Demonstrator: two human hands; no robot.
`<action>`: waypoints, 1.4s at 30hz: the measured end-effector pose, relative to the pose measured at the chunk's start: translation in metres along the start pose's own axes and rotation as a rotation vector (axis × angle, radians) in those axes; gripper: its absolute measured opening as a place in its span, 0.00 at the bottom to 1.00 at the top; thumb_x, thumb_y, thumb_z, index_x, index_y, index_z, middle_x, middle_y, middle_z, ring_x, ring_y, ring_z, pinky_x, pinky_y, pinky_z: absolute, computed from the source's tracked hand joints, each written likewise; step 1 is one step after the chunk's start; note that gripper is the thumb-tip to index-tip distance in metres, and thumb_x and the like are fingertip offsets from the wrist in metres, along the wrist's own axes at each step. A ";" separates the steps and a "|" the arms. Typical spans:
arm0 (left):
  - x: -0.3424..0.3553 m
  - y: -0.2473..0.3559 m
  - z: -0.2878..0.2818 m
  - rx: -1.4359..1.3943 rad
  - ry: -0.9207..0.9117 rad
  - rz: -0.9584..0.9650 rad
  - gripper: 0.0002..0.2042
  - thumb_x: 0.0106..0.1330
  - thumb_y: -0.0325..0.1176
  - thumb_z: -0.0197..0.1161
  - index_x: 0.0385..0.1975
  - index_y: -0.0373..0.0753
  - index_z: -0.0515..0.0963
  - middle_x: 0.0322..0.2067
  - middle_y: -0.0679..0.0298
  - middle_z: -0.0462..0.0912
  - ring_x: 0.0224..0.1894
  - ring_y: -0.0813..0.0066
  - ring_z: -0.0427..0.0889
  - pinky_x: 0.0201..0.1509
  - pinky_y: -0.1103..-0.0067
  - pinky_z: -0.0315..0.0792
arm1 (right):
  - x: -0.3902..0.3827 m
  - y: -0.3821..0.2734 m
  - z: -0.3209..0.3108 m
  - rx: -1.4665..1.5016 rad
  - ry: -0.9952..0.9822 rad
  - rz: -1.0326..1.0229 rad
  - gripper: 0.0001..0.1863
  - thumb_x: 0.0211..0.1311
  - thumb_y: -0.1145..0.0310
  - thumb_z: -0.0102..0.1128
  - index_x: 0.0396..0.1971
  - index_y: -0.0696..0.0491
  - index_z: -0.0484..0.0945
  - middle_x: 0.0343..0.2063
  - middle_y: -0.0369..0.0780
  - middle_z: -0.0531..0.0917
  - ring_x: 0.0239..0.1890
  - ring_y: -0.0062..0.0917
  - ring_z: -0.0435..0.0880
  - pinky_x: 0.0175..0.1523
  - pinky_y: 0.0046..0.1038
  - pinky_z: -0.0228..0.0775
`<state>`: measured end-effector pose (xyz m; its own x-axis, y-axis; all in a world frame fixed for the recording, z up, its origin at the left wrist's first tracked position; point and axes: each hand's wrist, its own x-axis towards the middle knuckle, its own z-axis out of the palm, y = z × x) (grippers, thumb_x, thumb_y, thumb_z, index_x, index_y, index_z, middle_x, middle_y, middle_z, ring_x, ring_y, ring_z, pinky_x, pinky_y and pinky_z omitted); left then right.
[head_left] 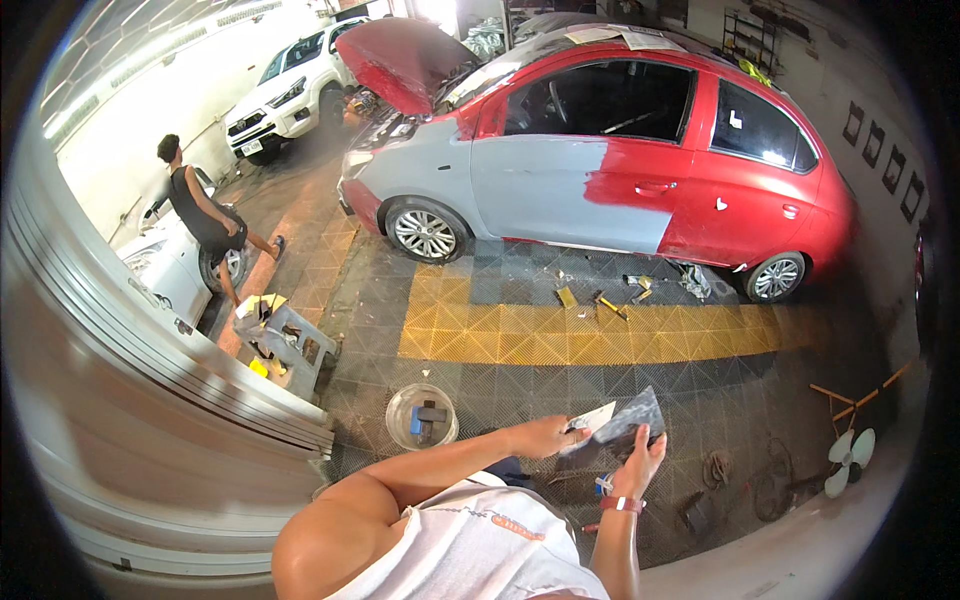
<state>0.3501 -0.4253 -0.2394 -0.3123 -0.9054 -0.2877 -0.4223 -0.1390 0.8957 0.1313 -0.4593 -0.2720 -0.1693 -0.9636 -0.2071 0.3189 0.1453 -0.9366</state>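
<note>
In front of my body, my left hand (543, 437) pinches a thin pale flat piece (593, 417) with a straight edge. Close beside it, my right hand (637, 466), with a red band at the wrist, grips a dark grey flat sheet (640, 410) smeared with a lighter grey. The two pieces nearly meet; whether they touch I cannot tell. Below and left of my hands, a round pale bucket (392, 425) holds a blue and dark block (430, 415). Across the floor stands a red car (740, 210) with large grey patches on its front door and fender.
A person in dark clothes (203, 208) walks at the left, near a white car (165, 265) and a grey step stool (297, 345) with yellow things on it. A hammer (612, 306) and scraps lie before the red car. A fan (851, 450) stands at right.
</note>
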 end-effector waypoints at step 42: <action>0.219 -0.170 0.078 0.551 -0.998 0.037 0.18 0.74 0.41 0.72 0.55 0.35 0.84 0.47 0.57 0.89 0.50 0.54 0.89 0.60 0.63 0.82 | -0.063 0.207 -0.077 -0.024 1.109 0.528 0.22 0.75 0.57 0.71 0.26 0.58 0.78 0.22 0.31 0.76 0.27 0.15 0.69 0.33 0.27 0.65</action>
<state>0.2867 -0.5692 -0.4810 -0.7659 -0.1473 -0.6259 -0.6377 0.2991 0.7099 0.1363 -0.3511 -0.4748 -0.7298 -0.0746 -0.6796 0.5732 0.4751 -0.6677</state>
